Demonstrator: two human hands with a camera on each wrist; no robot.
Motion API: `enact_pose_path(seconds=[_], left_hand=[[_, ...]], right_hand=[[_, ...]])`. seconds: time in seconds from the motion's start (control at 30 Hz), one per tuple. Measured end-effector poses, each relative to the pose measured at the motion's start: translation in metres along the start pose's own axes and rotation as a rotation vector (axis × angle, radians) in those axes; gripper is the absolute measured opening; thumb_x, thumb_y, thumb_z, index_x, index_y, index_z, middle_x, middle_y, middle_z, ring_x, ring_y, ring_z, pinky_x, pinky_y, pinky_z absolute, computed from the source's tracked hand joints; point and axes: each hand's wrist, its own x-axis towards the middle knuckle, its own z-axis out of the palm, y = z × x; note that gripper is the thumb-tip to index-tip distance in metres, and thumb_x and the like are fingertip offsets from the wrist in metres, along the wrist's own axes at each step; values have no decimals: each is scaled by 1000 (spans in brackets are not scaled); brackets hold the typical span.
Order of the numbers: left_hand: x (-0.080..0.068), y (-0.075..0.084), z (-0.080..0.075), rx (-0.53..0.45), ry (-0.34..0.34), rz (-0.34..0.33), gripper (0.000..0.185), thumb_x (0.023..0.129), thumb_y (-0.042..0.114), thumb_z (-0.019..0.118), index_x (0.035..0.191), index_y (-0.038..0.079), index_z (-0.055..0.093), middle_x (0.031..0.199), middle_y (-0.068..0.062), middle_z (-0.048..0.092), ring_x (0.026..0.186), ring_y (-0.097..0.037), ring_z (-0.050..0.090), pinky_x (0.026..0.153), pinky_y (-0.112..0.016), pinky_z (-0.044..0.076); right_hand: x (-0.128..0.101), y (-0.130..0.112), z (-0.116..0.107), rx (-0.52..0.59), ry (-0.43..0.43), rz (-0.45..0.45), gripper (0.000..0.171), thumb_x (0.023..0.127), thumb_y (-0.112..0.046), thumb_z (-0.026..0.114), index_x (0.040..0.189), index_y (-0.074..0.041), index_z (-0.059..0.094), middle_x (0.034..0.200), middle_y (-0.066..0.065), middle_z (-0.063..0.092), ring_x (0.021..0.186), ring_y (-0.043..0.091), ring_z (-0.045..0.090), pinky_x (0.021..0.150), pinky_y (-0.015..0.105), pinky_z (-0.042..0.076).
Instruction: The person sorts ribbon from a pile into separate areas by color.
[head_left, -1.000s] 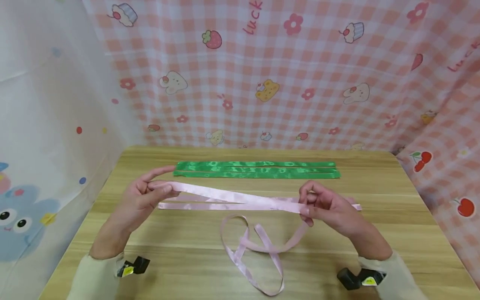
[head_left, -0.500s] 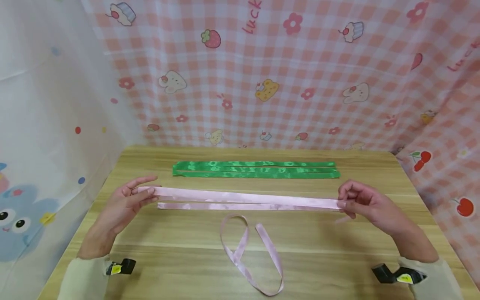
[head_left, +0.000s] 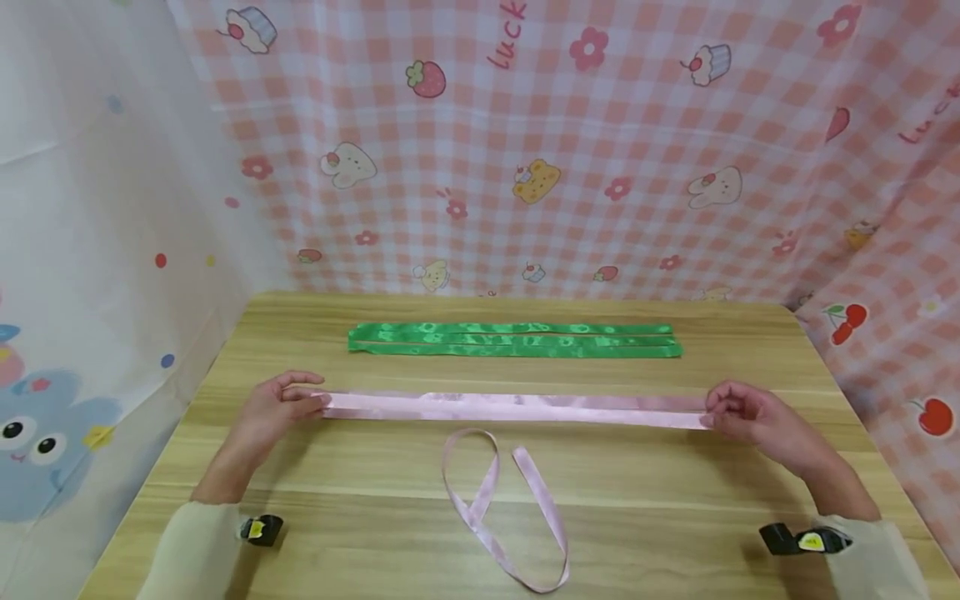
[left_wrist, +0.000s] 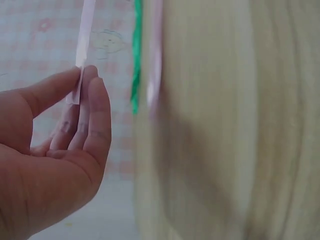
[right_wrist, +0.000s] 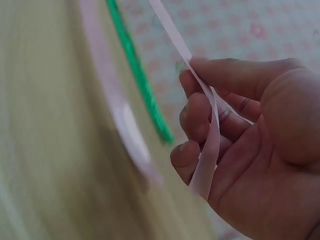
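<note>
A pink satin ribbon (head_left: 517, 414) stretches nearly straight between my two hands. My left hand (head_left: 281, 407) pinches its left end between thumb and fingertips, and a short tip of ribbon (left_wrist: 74, 95) pokes out below the pinch. With thumb and index finger my right hand (head_left: 765, 421) grips the other end, while a short tail (right_wrist: 206, 170) hangs along its palm. In the wrist views the held ribbon is raised above the wooden tabletop (head_left: 360, 517). Pink ribbon (right_wrist: 110, 85) lies on the wood beneath, mostly overlapped by the held one in the head view.
Green ribbon strips (head_left: 517, 340) lie side by side behind the pink ones, parallel to the table's back edge. Nearer the front, a loose pink ribbon (head_left: 551, 517) curls in a loop. A checked curtain (head_left: 480, 167) hangs behind the table.
My right hand has slid rightward along the ribbon to its end, drawing its tail off the table. The ribbon has straightened and come down over the pink ribbon below. The left hand shifted slightly.
</note>
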Motion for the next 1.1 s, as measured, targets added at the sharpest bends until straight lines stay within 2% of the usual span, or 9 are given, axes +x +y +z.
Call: enact_pose_path(seconds=[0.17, 0.4, 0.63, 0.73, 0.97, 1.1], left_hand=[[6, -9, 4, 36, 51, -44, 45, 92, 6, 70, 129, -9, 50, 88, 4, 74, 80, -6, 70, 78, -24, 58], [6, -16, 3, 70, 84, -44, 45, 91, 1, 68, 130, -12, 49, 89, 2, 74, 77, -3, 68, 74, -22, 58], [6, -22, -1, 197, 117, -77, 45, 89, 5, 72, 126, -11, 54, 84, -1, 74, 71, -1, 65, 65, -20, 56], [6, -25, -2, 228, 122, -80, 46, 87, 7, 74, 125, -10, 55, 84, -2, 76, 69, -3, 65, 63, -21, 55], [7, -27, -7, 253, 98, -84, 53, 87, 11, 76, 129, -11, 51, 89, -4, 77, 66, -6, 66, 61, -22, 53], [7, -26, -7, 224, 80, -101, 56, 88, 10, 75, 131, -12, 48, 90, -5, 77, 68, -5, 66, 61, -22, 54]], right_hand=[[-3, 21, -4, -48, 51, 73, 14, 95, 1, 61, 102, 9, 52, 81, -5, 65, 70, 7, 58, 58, 25, 50], [-5, 36, -7, -89, 118, 122, 18, 93, -2, 65, 102, 8, 53, 77, -8, 63, 63, 9, 56, 53, 27, 48], [-8, 44, -6, -96, 173, 187, 24, 93, -10, 69, 103, 6, 54, 75, -8, 60, 57, 10, 52, 49, 27, 45], [-8, 48, -4, -118, 196, 218, 26, 93, -14, 70, 104, 4, 55, 76, -7, 61, 58, 9, 51, 48, 27, 44], [-5, 60, 1, -204, 254, 191, 27, 91, -8, 72, 107, 6, 57, 80, -2, 67, 70, 6, 60, 63, 18, 50], [-5, 63, 2, -200, 303, 213, 30, 90, -8, 73, 109, 6, 56, 80, -4, 66, 69, 6, 59, 61, 18, 49]])
